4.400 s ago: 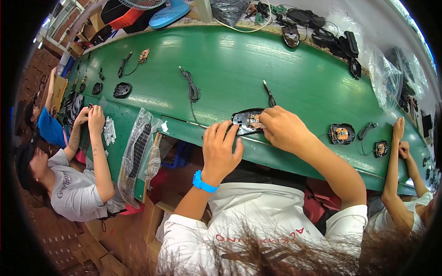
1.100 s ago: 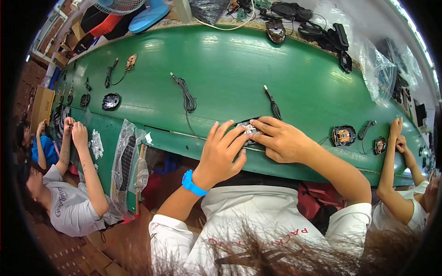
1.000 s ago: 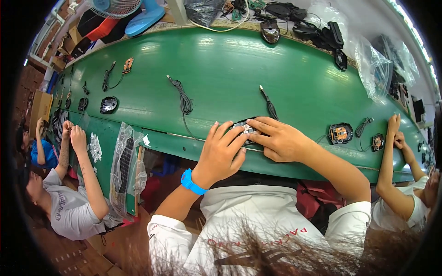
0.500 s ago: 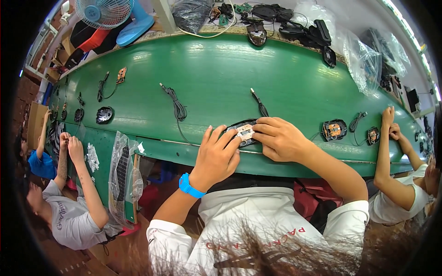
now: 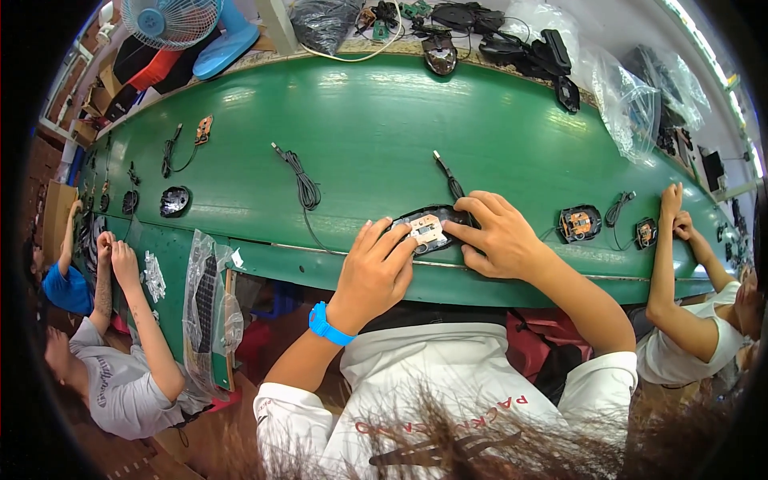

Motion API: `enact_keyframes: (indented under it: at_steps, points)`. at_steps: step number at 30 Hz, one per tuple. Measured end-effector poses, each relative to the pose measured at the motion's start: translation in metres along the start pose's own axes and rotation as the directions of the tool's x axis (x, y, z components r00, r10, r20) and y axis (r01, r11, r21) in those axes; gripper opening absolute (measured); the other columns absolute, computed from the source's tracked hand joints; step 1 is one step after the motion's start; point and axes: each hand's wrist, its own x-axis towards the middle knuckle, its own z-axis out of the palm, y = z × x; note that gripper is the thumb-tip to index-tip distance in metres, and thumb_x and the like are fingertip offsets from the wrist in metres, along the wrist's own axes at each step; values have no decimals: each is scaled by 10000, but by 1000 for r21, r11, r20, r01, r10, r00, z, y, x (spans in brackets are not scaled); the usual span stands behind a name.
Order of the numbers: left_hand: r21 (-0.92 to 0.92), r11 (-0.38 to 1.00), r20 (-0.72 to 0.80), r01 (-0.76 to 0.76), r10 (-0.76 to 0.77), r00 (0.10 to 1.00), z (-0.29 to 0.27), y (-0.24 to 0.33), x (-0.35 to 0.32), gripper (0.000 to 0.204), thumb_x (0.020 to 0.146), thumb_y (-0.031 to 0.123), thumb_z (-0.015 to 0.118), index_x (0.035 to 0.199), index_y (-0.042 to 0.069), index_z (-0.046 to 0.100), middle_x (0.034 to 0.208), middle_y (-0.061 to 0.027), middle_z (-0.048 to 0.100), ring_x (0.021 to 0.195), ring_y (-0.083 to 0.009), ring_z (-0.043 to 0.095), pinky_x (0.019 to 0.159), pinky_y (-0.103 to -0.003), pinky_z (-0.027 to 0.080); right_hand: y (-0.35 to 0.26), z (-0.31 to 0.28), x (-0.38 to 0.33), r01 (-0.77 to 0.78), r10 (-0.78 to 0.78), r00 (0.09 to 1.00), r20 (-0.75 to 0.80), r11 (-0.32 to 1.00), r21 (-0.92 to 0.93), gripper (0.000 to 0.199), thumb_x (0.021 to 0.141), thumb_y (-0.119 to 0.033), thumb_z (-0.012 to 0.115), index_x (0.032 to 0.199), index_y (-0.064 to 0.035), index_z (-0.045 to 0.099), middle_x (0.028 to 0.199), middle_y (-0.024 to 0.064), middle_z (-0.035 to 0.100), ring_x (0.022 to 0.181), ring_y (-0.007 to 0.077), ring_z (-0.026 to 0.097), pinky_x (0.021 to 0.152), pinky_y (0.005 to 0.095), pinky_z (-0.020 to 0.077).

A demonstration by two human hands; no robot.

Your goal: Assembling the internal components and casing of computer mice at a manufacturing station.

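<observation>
A black computer mouse base (image 5: 437, 246) lies at the belt's near edge in front of me. A light tan circuit board (image 5: 429, 230) sits in it. My left hand (image 5: 372, 268) is closed on the left side of the base, fingertips over the board's edge. On the other side, my right hand (image 5: 498, 238) has its fingers apart. Its index fingertip touches the board's right edge, and the thumb is bent beside the base. Just beyond, a bundled black cable (image 5: 450, 178) with a metal plug lies on the belt, its near end hidden by my right hand.
Left of my hands lies another coiled cable (image 5: 304, 188), with an empty black mouse shell (image 5: 174, 202) farther left. A mouse base with an orange board (image 5: 579, 224) lies to the right. Co-workers sit on both sides. Loose parts and plastic bags (image 5: 624, 112) line the far edge.
My right hand has lifted slightly and spread its fingers, uncovering more of the board and the base's right side. The left hand keeps its hold.
</observation>
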Motion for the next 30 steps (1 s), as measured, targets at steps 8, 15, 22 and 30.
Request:
enact_keyframes:
  at_steps: [8, 15, 22, 30]
  points:
    - [-78, 997, -16, -6, 5, 1000, 3, -3, 0, 360, 811, 43, 708, 1169, 60, 675, 1250, -123, 645, 1186, -392, 583, 1028, -537, 479, 18, 3, -3, 41, -42, 999, 11, 997, 63, 463, 775, -156, 659, 1233, -111, 711, 1324, 180, 534, 1262, 408, 492, 1062, 508, 449]
    - [-54, 998, 16, -33, 34, 999, 4, -3, 0, 344, 807, 54, 708, 1150, 52, 674, 1249, -128, 641, 1195, -389, 569, 1041, -543, 466, 23, 4, -6, 72, -65, 997, -48, 985, 155, 426, 748, -116, 647, 1166, -103, 726, 1271, 146, 579, 1244, 383, 518, 1069, 502, 449]
    - [16, 999, 43, -46, 45, 998, 2, 1, 3, 327, 816, 72, 696, 1142, 54, 673, 1246, -122, 641, 1203, -385, 560, 1044, -564, 456, 10, -1, 4, 142, -138, 989, -52, 985, 97, 397, 689, -95, 646, 1076, -101, 737, 1170, 105, 632, 1174, 346, 574, 1034, 486, 482]
    - [32, 998, 34, -54, 53, 998, 3, 4, 4, 370, 803, 38, 711, 1171, 78, 693, 1236, -107, 656, 1181, -384, 575, 1029, -551, 460, 6, -1, 2, 161, -161, 987, 23, 987, 24, 418, 676, -116, 659, 1087, -96, 729, 1143, 88, 632, 1174, 313, 570, 1032, 482, 475]
